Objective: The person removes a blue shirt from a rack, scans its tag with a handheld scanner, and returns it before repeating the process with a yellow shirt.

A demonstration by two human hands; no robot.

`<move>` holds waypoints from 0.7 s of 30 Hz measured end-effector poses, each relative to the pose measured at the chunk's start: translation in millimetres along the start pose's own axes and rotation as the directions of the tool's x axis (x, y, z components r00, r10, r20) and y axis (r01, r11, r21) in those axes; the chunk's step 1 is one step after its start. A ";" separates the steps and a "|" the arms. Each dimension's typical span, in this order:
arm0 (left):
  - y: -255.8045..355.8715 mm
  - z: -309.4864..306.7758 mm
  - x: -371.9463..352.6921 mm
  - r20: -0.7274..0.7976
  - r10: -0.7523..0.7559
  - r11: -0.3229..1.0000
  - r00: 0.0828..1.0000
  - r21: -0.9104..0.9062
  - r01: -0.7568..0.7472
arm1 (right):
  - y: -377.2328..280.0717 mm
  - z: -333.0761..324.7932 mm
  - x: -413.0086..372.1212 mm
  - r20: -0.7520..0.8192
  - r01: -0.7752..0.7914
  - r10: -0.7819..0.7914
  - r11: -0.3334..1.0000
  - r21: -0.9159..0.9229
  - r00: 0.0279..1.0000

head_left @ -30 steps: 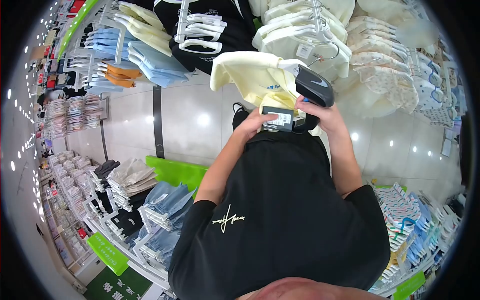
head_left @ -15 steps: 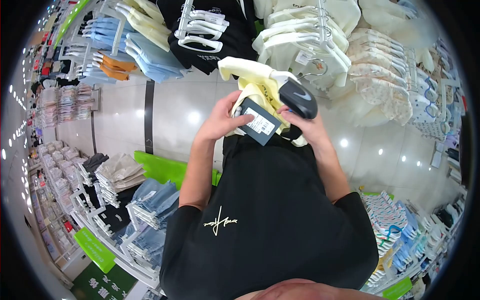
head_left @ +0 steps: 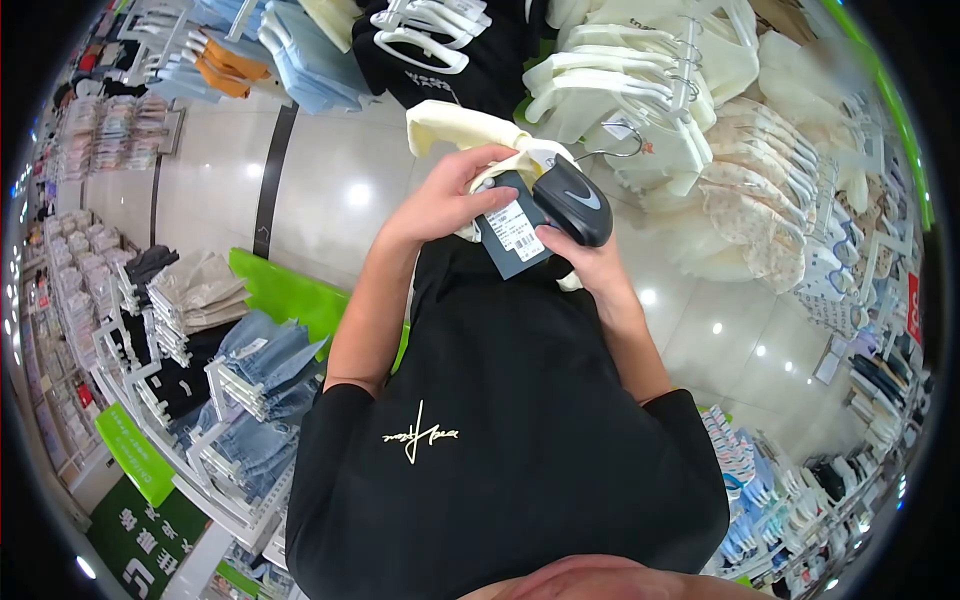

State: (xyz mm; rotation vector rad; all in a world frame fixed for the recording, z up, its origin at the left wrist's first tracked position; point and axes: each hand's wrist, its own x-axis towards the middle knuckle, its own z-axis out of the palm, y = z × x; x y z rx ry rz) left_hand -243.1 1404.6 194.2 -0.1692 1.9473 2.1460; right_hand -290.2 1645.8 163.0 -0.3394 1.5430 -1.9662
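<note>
My left hand (head_left: 455, 195) is closed on a dark hang tag (head_left: 512, 262), with the thumb pressed on its white barcode label (head_left: 511, 228). The same hand also gathers a pale yellow garment (head_left: 455, 122) behind the tag. That garment is on a white hanger whose metal hook (head_left: 630, 145) points to the right. My right hand (head_left: 590, 262) is wrapped round a black barcode scanner (head_left: 573, 200), its head beside the tag's right edge. The scanner's handle and most of the right fingers are hidden.
Cream tops (head_left: 610, 85) and black tops (head_left: 440, 60) hang on racks ahead. Patterned clothes (head_left: 750, 200) hang to the right. Folded jeans (head_left: 255, 355) and a green panel (head_left: 290, 290) are at the lower left, above the tiled floor (head_left: 340, 180).
The tag has turned more upright, and the scanner has shifted closer beside it. My left hand covers more of the yellow garment. The whole view has swung slightly.
</note>
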 end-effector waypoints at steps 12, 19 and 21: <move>10.1 -32.4 -21.1 -0.196 -0.056 0.950 0.979 -0.312 -0.008 | 2.8 30.6 31.3 -0.036 -0.132 0.134 0.989 0.065 0.990; 0.8 -53.0 -38.0 -0.346 -0.007 0.941 0.938 -0.321 -0.111 | 4.0 59.2 64.6 -0.032 -0.139 0.139 0.990 0.005 0.990; -2.8 -68.5 -40.7 -0.350 -0.005 0.946 0.937 -0.306 -0.109 | 2.2 66.4 75.9 -0.005 -0.148 0.148 0.988 -0.052 0.989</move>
